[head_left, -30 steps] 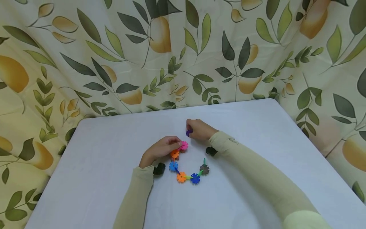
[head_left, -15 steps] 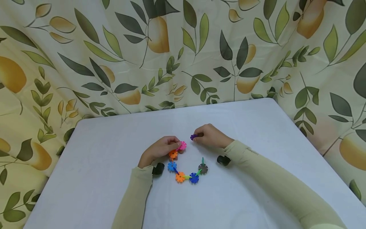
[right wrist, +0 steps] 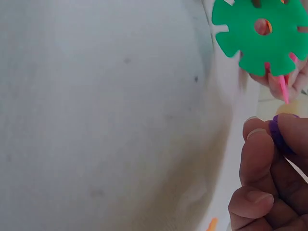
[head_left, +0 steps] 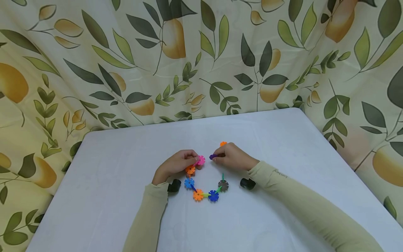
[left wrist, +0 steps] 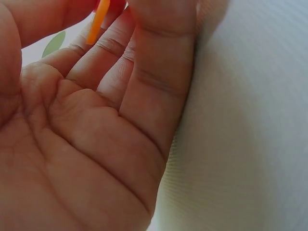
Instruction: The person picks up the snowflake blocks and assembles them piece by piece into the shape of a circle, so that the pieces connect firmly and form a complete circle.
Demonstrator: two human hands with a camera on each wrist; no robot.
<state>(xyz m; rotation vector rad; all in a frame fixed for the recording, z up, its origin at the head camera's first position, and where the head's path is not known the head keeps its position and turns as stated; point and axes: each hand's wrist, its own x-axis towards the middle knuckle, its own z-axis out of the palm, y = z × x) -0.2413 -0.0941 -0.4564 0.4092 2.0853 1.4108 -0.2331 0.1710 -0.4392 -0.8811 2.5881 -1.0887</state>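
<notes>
A curved chain of notched plastic snowflake discs lies on the table in the head view. At its upper left end my left hand [head_left: 179,162] pinches the pink disc [head_left: 201,160], which adjoins an orange disc [head_left: 190,170]. My right hand [head_left: 234,156] pinches a purple disc [head_left: 212,157] edge-on, a small gap from the pink one. Behind its knuckles shows another orange disc [head_left: 223,143]; whether it joins the purple disc cannot be told. A green disc [right wrist: 262,36] looms large in the right wrist view. Mostly palm fills the left wrist view, with an orange edge at the fingers.
The chain continues through a light blue disc [head_left: 189,183], a lower orange disc [head_left: 198,195], a dark blue disc [head_left: 213,196] and a grey-brown disc [head_left: 223,185]. Everything lies on a white table [head_left: 126,224], before a leaf-and-fruit patterned curtain [head_left: 195,80].
My right hand has moved right and toward the near side, carrying the purple disc. An orange disc has come into sight behind it. My left hand keeps its place on the pink disc.
</notes>
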